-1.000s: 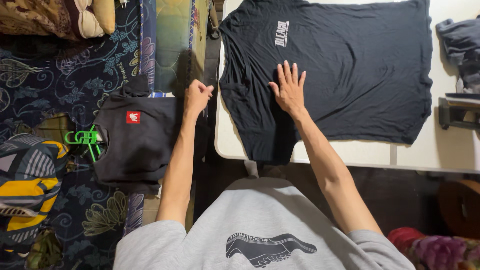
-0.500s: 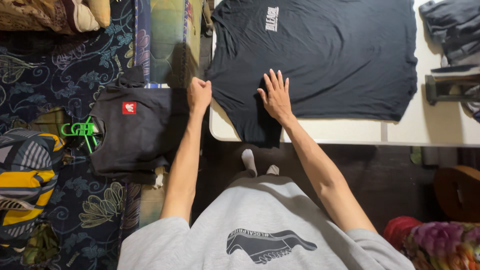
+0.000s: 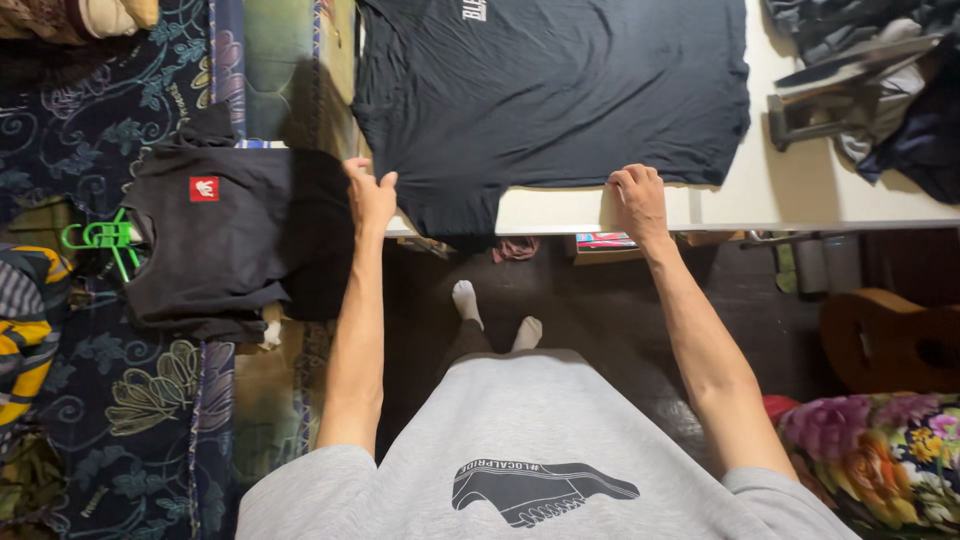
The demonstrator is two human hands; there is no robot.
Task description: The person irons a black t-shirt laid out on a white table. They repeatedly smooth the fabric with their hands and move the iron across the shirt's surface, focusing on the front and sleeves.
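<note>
Right hand (image 3: 638, 200) shifted from mid-shirt to hem, pinching it; left hand (image 3: 371, 196) gripping sleeve edge. Navy T-shirt (image 3: 560, 90) spread flat on white table (image 3: 790, 205), sleeve overhanging.

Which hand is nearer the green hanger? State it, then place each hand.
Left. The left hand grips the dark T-shirt beside the folded shirt, across from the green hanger; the right hand is farther off at the white table's edge.
</note>
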